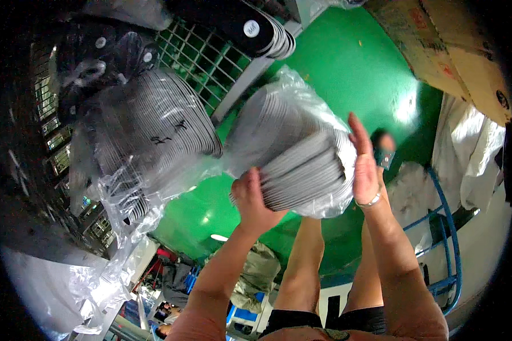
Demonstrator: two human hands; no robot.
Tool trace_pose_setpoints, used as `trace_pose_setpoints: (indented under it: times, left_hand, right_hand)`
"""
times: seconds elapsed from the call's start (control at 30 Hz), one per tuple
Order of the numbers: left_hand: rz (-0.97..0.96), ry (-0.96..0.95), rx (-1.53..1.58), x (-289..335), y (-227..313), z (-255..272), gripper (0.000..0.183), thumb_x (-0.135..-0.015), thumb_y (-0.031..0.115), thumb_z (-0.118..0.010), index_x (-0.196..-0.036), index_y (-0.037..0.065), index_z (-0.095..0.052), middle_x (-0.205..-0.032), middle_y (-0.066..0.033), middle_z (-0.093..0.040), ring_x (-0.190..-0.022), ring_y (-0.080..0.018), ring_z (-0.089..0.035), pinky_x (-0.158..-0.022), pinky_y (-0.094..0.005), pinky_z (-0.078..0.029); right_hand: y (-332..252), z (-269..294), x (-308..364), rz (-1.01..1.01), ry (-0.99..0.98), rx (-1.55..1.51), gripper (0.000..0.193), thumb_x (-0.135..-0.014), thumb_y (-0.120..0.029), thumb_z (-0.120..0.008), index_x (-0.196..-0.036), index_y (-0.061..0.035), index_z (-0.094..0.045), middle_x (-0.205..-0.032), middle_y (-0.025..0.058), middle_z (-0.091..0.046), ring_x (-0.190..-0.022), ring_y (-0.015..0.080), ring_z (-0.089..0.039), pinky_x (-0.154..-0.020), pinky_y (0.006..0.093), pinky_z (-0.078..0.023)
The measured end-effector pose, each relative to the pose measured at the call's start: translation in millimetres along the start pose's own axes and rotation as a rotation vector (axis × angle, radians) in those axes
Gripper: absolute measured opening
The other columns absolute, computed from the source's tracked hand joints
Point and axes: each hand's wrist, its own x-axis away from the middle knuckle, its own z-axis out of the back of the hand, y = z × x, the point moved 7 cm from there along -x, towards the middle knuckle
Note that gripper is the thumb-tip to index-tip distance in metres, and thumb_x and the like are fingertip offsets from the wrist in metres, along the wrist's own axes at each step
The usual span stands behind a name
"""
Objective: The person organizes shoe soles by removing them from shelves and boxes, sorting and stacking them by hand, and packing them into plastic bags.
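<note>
A clear plastic bag (293, 85) hangs in front of me above the green floor, with a thick stack of thin grey-and-black layered pieces (304, 170) in it. My left hand (253, 199) grips the stack at its lower left, fingers curled over the edge. Against the right side of the bag, my right hand (365, 170) lies flat with fingers stretched out. Just left of this, a second bagged stack of striped pieces (153, 119) with handwritten marks rests on the rack; its plastic touches or nearly touches the first bag.
A metal wire-mesh rack (202, 54) runs along the upper left, carrying black pieces (233, 25) with a round white label. Cardboard boxes (438, 51) stand at the upper right. A blue metal frame (450, 244) is at the right, near white plastic sheeting (466, 136). Loose plastic (91, 290) lies lower left.
</note>
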Motion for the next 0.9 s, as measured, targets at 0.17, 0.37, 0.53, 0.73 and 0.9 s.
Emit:
trace_pose_setpoints:
  times: [0.17,0.37,0.53,0.73,0.9]
  left_hand:
    - [0.738,0.154,1.322,-53,-41,51,0.051,-0.072,0.032,-0.055,-0.112,0.005,-0.039,-0.105,-0.0079,-0.047,-0.1,-0.0238,-0.044,-0.085,-0.0362,-0.036]
    - [0.723,0.223,1.597,-180,-88,61,0.042,-0.073,0.034,-0.054,-0.106,0.008,-0.047,-0.106,-0.007,-0.05,-0.096,-0.0249,-0.046,-0.085,-0.0393,-0.035]
    - [0.845,-0.019,1.535,-232,-141,31,0.054,-0.068,0.043,-0.056,-0.11,0.01,-0.044,-0.112,-0.0088,-0.045,-0.103,-0.0271,-0.04,-0.088,-0.0457,-0.029]
    - [0.82,0.237,1.559,-225,-175,13,0.052,-0.075,0.047,-0.047,-0.111,0.011,-0.043,-0.111,-0.0084,-0.045,-0.1,-0.0266,-0.043,-0.087,-0.0421,-0.031]
    - [0.914,0.268,1.265,-235,-190,28,0.056,-0.076,0.048,-0.044,-0.115,0.008,-0.037,-0.113,-0.0091,-0.043,-0.102,-0.026,-0.041,-0.088,-0.0389,-0.031]
  right_hand:
    - [11,14,-15,-0.326,0.063,-0.209,0.055,-0.081,-0.035,-0.039,-0.122,-0.0022,-0.023,-0.124,0.0125,-0.029,-0.114,0.0233,-0.029,-0.09,0.0337,-0.027]
    - [-13,-51,-134,-0.193,0.176,-0.146,0.096,-0.058,-0.051,-0.063,-0.121,0.0059,-0.018,-0.121,0.0255,-0.025,-0.114,0.0302,-0.027,-0.094,0.0357,-0.023]
    - [0,-84,-183,-0.379,0.323,-0.159,0.113,-0.043,-0.051,-0.071,-0.121,0.003,-0.009,-0.119,0.024,-0.027,-0.109,0.0303,-0.032,-0.091,0.0364,-0.029]
    - [21,-81,-192,-0.548,0.136,-0.32,0.084,-0.048,-0.041,-0.072,-0.108,0.0004,-0.031,-0.095,0.0116,-0.052,-0.085,0.02,-0.051,-0.073,0.0367,-0.038]
    - [-6,-77,-166,-0.476,-0.072,-0.543,0.054,-0.058,-0.037,-0.064,-0.092,0.0013,-0.048,-0.083,0.0072,-0.055,-0.075,0.0152,-0.053,-0.06,0.0274,-0.042]
